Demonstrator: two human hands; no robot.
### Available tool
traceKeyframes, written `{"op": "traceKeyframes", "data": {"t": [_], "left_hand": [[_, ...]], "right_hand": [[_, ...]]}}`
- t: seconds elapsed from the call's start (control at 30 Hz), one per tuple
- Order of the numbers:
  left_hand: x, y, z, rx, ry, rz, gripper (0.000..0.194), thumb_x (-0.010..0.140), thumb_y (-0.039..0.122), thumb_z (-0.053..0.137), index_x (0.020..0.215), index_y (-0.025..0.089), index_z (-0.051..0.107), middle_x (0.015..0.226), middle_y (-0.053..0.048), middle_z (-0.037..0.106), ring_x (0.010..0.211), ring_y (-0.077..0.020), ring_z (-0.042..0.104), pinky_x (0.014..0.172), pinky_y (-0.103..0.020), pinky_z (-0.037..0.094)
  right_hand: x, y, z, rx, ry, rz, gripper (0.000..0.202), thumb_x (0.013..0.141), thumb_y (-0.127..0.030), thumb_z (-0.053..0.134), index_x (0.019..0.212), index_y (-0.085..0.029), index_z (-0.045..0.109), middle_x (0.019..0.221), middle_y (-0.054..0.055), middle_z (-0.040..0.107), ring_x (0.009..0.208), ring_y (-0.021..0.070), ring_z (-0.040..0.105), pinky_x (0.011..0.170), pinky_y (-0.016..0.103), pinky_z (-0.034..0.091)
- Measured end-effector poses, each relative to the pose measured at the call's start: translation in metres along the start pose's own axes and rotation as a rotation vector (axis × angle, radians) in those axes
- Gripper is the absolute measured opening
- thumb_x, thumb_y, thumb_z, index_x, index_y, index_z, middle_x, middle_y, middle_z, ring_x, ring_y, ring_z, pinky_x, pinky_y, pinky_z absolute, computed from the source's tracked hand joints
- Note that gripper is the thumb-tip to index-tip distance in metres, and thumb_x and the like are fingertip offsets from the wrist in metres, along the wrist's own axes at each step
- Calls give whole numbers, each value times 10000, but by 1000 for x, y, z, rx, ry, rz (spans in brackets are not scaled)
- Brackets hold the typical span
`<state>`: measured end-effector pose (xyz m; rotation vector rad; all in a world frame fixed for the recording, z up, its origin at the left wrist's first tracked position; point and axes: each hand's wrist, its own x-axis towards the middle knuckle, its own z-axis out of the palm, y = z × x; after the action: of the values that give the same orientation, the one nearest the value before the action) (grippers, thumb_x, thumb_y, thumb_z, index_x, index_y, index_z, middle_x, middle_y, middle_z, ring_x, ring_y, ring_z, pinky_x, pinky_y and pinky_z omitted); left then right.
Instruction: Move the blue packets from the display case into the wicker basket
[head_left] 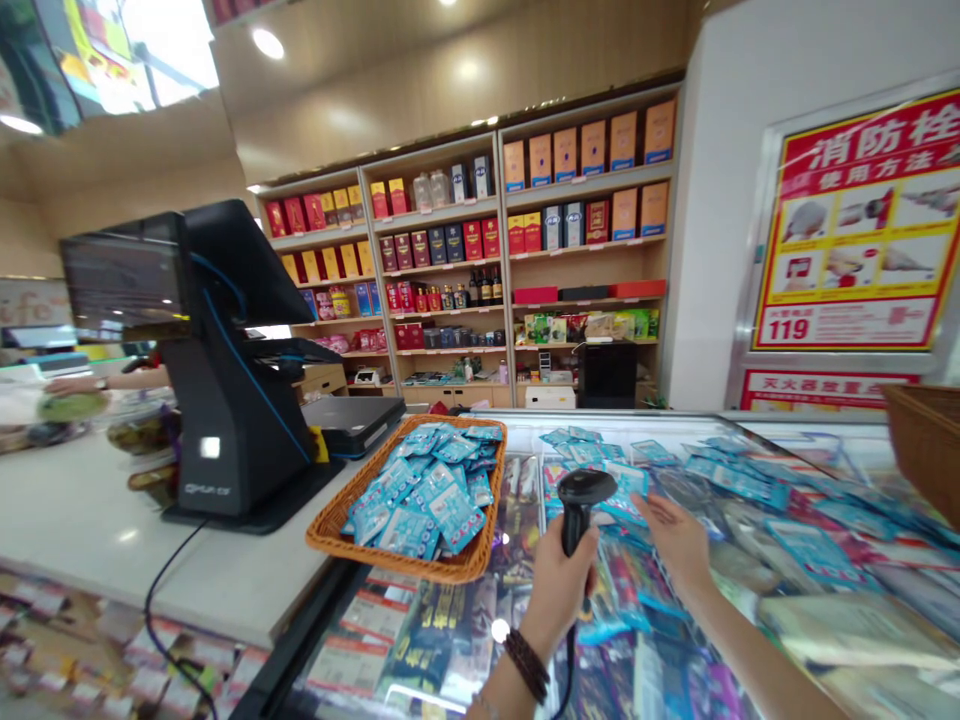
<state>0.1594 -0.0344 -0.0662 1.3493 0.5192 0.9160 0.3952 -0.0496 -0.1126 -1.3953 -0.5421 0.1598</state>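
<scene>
My left hand (pixel 556 580) is wrapped round the handle of a black barcode scanner (pixel 585 490), its head up and its cord hanging down past the wrist. Just right of the scanner, my right hand (pixel 679 540) has its fingertips closed at the edge of a small blue packet (pixel 624 478). Part of that packet is hidden behind the scanner head. More loose blue packets (pixel 750 475) lie on the glass counter (pixel 517 610) beyond and to the right of my hands. Left of them stands an orange wicker basket (pixel 330 540) heaped with similar blue packets.
A black checkout terminal (pixel 240 420) stands on the white counter (pixel 90 520) at left, its cable hanging down the front. A brown basket (pixel 926 450) is at the right edge. Boxed goods fill the back shelves (pixel 450 222). Another person's hand (pixel 75 384) shows far left.
</scene>
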Motion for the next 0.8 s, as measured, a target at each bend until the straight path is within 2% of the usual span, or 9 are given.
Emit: {"op": "traceKeyframes", "data": {"t": [0.13, 0.33, 0.47, 0.57, 0.67, 0.8], "left_hand": [[0, -1, 0, -10, -4, -6, 835, 784, 1030, 988, 921, 305, 597, 581, 106, 532, 455, -117, 465, 490, -275, 347], [1, -3, 0, -21, 2, -8, 811, 800, 985, 1018, 934, 297, 612, 595, 104, 544, 451, -111, 468, 486, -273, 342], [4, -2, -1, -7, 61, -17, 762, 831, 908, 1050, 913, 299, 599, 565, 109, 528, 446, -107, 456, 488, -260, 332], [9, 4, -4, -6, 128, -19, 736, 855, 873, 1046, 894, 298, 588, 558, 110, 503, 442, -105, 436, 475, -254, 321], [12, 17, -16, 0, 168, -6, 710, 865, 849, 1038, 907, 292, 598, 588, 108, 511, 454, -106, 448, 468, -251, 330], [9, 44, -49, 34, 199, 55, 715, 836, 848, 1038, 916, 292, 597, 626, 106, 540, 460, -103, 472, 468, -255, 337]], "right_hand": [[0, 0, 0, 5, -5, -7, 644, 542, -885, 951, 785, -301, 829, 863, 190, 926, 1009, 525, 941, 946, 658, 774], [-2, -6, 1, 15, 17, 12, 631, 500, -876, 970, 753, -315, 831, 851, 170, 942, 939, 482, 933, 885, 600, 749], [-1, -8, -1, -14, 15, -17, 623, 522, -887, 939, 754, -320, 824, 845, 182, 940, 920, 482, 924, 821, 574, 729], [3, -5, -1, -28, 27, 62, 602, 486, -839, 925, 777, -327, 800, 837, 192, 927, 910, 510, 916, 811, 605, 734], [9, -5, 11, 54, -21, 158, 596, 450, -720, 958, 870, -333, 789, 810, 132, 905, 857, 467, 903, 804, 593, 750], [9, -21, 50, 203, -133, 201, 692, 385, -598, 1020, 968, -322, 770, 762, 61, 860, 793, 380, 865, 789, 525, 756]]}}
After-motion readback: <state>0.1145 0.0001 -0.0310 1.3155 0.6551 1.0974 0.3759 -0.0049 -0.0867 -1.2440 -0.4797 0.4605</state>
